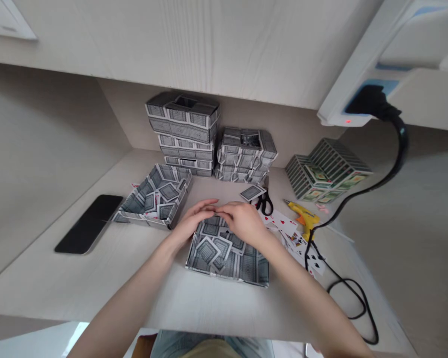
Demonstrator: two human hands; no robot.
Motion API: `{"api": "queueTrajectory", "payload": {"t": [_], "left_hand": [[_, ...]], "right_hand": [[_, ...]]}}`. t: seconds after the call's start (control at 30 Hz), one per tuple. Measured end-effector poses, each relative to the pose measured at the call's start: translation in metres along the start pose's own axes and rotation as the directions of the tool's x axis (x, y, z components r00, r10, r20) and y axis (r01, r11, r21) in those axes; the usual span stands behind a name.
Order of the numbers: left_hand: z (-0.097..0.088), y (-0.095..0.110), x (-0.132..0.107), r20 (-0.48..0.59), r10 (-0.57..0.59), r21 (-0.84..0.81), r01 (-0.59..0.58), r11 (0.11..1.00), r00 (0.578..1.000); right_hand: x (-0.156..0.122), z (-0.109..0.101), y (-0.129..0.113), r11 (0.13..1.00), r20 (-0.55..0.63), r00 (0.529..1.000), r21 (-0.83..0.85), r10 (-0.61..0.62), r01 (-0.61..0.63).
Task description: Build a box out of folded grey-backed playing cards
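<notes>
A shallow tray made of grey-backed playing cards [227, 256] lies on the pale desk in front of me. Both hands meet over its far edge. My left hand [196, 219] has its fingers bent and pressed on that far wall. My right hand [242, 221] curls over the same edge, fingertips touching the left hand's. What the fingers pinch is hidden beneath them. A second card tray [155, 196] sits to the left, beyond my left hand.
Stacks of finished card boxes [184, 132] [244, 156] stand at the back. A stepped pile of green card packs [326, 171] is at right. Scissors [264, 203], a yellow glue gun [304, 219] with black cable, loose cards [298, 238] and a black phone [89, 223] lie around.
</notes>
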State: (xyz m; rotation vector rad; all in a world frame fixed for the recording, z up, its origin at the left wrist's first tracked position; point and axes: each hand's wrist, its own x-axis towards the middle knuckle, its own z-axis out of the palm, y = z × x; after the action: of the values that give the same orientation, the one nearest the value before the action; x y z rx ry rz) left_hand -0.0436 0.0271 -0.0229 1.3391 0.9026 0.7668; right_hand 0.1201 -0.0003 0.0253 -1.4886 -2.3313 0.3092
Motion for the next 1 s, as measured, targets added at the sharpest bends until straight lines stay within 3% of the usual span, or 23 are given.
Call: {"api": "queueTrajectory", "payload": {"t": [0.13, 0.27, 0.43, 0.57, 0.83, 0.93, 1.0], "left_hand": [[0.006, -0.001, -0.001, -0.011, 0.029, -0.092, -0.03, 0.995, 1.0], [0.011, -0.003, -0.002, -0.025, -0.006, 0.014, 0.007, 1.0, 1.0], [0.008, -0.008, -0.002, 0.022, 0.124, 0.01, -0.125, 0.992, 0.992], [0.005, -0.01, -0.003, 0.05, 0.102, 0.043, -0.104, 0.994, 0.994], [0.004, -0.018, 0.001, 0.056, 0.129, -0.113, -0.122, 0.986, 0.99], [0.005, -0.016, 0.003, 0.027, 0.128, -0.068, -0.126, 0.99, 0.991], [0.004, -0.013, 0.003, -0.025, 0.121, 0.049, -0.119, 0.992, 0.992]], "right_hand": [[0.006, 0.007, -0.001, 1.0, 0.011, 1.0, -0.003, -0.011, 0.011], [0.007, 0.014, -0.002, 0.999, 0.008, 1.0, -0.045, -0.009, 0.009], [0.008, 0.018, -0.005, 0.994, 0.028, 0.999, -0.103, -0.03, 0.033], [0.009, 0.018, -0.006, 0.992, 0.049, 0.999, -0.121, -0.023, 0.029], [0.011, 0.016, -0.01, 0.983, 0.142, 0.99, -0.178, -0.017, 0.042], [0.01, 0.018, -0.011, 0.978, 0.118, 0.993, -0.206, 0.008, 0.016], [0.008, 0.02, -0.01, 0.978, 0.084, 0.996, -0.21, 0.033, -0.015]]}}
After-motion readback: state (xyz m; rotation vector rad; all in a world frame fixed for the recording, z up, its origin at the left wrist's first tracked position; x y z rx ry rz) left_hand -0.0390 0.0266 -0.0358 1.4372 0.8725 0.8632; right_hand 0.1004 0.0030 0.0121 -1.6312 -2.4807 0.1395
